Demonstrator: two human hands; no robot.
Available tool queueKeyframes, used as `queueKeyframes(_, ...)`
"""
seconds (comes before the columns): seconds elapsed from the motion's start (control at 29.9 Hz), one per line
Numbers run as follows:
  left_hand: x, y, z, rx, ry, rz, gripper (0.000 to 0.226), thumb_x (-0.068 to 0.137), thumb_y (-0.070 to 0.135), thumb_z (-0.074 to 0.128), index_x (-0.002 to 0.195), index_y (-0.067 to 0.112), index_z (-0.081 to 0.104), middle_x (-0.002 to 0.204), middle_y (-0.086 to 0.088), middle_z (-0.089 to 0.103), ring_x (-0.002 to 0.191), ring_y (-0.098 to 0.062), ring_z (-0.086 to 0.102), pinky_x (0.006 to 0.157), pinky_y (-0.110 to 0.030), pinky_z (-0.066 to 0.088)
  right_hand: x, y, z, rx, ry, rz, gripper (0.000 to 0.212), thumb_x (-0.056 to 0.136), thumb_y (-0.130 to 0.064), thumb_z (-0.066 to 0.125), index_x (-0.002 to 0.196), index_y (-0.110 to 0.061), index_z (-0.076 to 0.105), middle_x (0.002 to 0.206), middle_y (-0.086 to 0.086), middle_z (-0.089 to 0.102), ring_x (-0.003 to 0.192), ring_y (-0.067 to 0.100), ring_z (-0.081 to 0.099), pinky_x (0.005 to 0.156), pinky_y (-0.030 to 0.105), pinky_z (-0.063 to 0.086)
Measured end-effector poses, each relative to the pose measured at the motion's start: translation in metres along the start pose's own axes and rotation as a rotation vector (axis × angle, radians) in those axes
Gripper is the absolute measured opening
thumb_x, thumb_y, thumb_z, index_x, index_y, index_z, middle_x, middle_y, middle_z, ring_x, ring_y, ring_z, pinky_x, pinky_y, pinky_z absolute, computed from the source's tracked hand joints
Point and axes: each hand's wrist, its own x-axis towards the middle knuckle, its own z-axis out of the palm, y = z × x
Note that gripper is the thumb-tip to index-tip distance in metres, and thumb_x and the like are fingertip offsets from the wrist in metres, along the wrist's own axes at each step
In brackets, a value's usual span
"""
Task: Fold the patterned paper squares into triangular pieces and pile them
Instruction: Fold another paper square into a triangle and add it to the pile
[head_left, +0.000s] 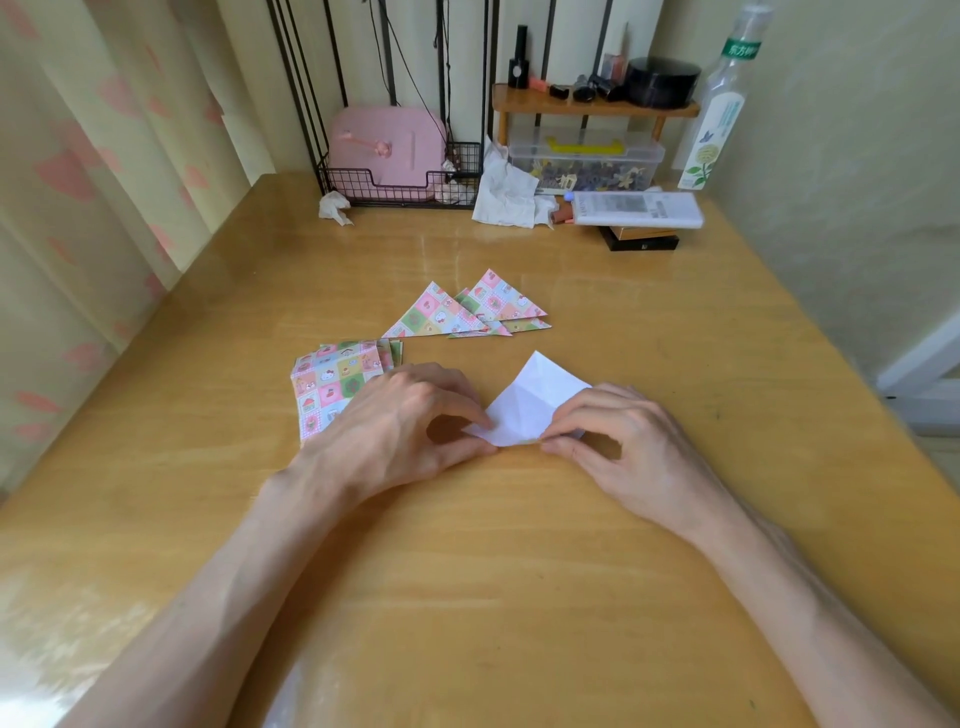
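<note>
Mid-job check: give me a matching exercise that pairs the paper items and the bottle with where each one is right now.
Things:
1 square stack
2 triangles
3 sheet
4 bottle

Places:
A white side up, pinched at its near edge by the left hand and right hand
B standing at the back right
C just left of the left hand
D on the table, beyond both hands

Pairs: 1-C, 2-D, 3-A, 4-B
</note>
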Motion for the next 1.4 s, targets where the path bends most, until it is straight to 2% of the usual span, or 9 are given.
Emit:
queueKeyframes(0.17, 0.000, 0.005, 0.002, -0.060, -0.004, -0.043, 0.036, 0.096, 0.063, 0.055, 0.091, 0.035, 0.077, 0.097, 0.022, 0.063, 0.092, -0.003, 0.060, 0.067, -0.035, 0.053, 0.004, -0.004, 0.005, 0.091, 0.071, 0.133, 0.016, 0.096, -0.030, 0.069, 0.085, -0.019, 0.067, 0.078, -0.016, 0.060, 0.079, 0.011, 0.057, 0.077, 0.023, 0.045)
queueKeyframes(0.4, 0.000, 0.012, 0.004, -0.161, -0.020, -0.223, 0.033, 0.093, 0.059, 0.061, 0.078, 0.032, 0.072, 0.072, 0.014, 0.064, 0.067, -0.008, 0.057, 0.062, -0.030, 0.046, 0.016, -0.003, 0.015, 0.248, 0.072, 0.326, 0.005, 0.095, -0.030, 0.072, 0.099, -0.027, 0.072, 0.078, -0.011, 0.072, 0.071, 0.012, 0.060, 0.069, 0.022, 0.046)
queueKeyframes(0.5, 0.001, 0.013, 0.006, -0.172, -0.030, -0.271, 0.031, 0.091, 0.058, 0.065, 0.075, 0.032, 0.069, 0.067, 0.013, 0.062, 0.065, -0.009, 0.056, 0.059, -0.025, 0.042, 0.017, -0.004, 0.017, 0.266, 0.085, 0.372, 0.014, 0.092, -0.032, 0.075, 0.105, -0.029, 0.070, 0.074, -0.010, 0.071, 0.064, 0.009, 0.055, 0.067, 0.019, 0.044)
queueKeyframes(0.74, 0.002, 0.015, 0.009, -0.096, -0.011, -0.298, 0.039, 0.096, 0.057, 0.057, 0.072, 0.026, 0.063, 0.068, 0.010, 0.058, 0.070, -0.010, 0.054, 0.063, -0.034, 0.046, 0.029, -0.008, 0.011, 0.182, -0.028, 0.434, 0.007, 0.093, -0.035, 0.071, 0.095, -0.033, 0.066, 0.067, -0.010, 0.067, 0.066, 0.019, 0.051, 0.067, 0.034, 0.048)
queueKeyframes(0.87, 0.002, 0.015, 0.015, -0.059, 0.036, -0.263, 0.037, 0.095, 0.053, 0.055, 0.069, 0.027, 0.055, 0.063, 0.013, 0.051, 0.071, -0.008, 0.047, 0.066, -0.037, 0.047, 0.033, -0.008, 0.010, 0.154, -0.053, 0.470, 0.005, 0.091, -0.036, 0.071, 0.087, -0.035, 0.067, 0.066, -0.016, 0.066, 0.061, 0.013, 0.050, 0.066, 0.035, 0.050)
queueKeyframes(1.0, 0.003, 0.017, 0.017, 0.034, 0.053, -0.243, 0.040, 0.096, 0.051, 0.054, 0.064, 0.029, 0.045, 0.062, 0.013, 0.047, 0.073, -0.012, 0.046, 0.060, -0.030, 0.032, 0.032, -0.009, 0.013, 0.163, -0.014, 0.495, 0.006, 0.089, -0.038, 0.072, 0.084, -0.034, 0.071, 0.071, -0.016, 0.069, 0.060, 0.012, 0.052, 0.067, 0.036, 0.052)
queueKeyframes(1.1, 0.003, 0.021, 0.016, 0.110, 0.084, -0.245, 0.043, 0.097, 0.051, 0.054, 0.064, 0.023, 0.051, 0.062, 0.011, 0.050, 0.071, -0.017, 0.047, 0.063, -0.028, 0.024, 0.033, -0.008, 0.015, 0.152, 0.009, 0.510, 0.007, 0.087, -0.039, 0.073, 0.083, -0.034, 0.073, 0.072, -0.014, 0.069, 0.059, 0.010, 0.049, 0.066, 0.036, 0.052)
queueKeyframes(1.27, 0.003, 0.024, 0.017, 0.153, 0.087, -0.296, 0.044, 0.095, 0.052, 0.057, 0.063, 0.024, 0.051, 0.062, 0.008, 0.053, 0.068, -0.020, 0.044, 0.067, -0.030, 0.027, 0.035, -0.008, 0.019, 0.074, 0.041, 0.490, 0.007, 0.086, -0.034, 0.076, 0.079, -0.036, 0.074, 0.075, -0.013, 0.061, 0.064, 0.010, 0.052, 0.064, 0.035, 0.048)
queueKeyframes(1.4, 0.004, 0.028, 0.017, 0.180, 0.076, -0.388, 0.045, 0.091, 0.058, 0.058, 0.062, 0.024, 0.052, 0.064, 0.005, 0.058, 0.072, -0.023, 0.056, 0.066, -0.030, 0.029, 0.035, -0.006, 0.020, 0.061, 0.037, 0.501, 0.007, 0.086, -0.035, 0.076, 0.080, -0.037, 0.074, 0.078, -0.011, 0.062, 0.067, 0.010, 0.052, 0.063, 0.033, 0.047)
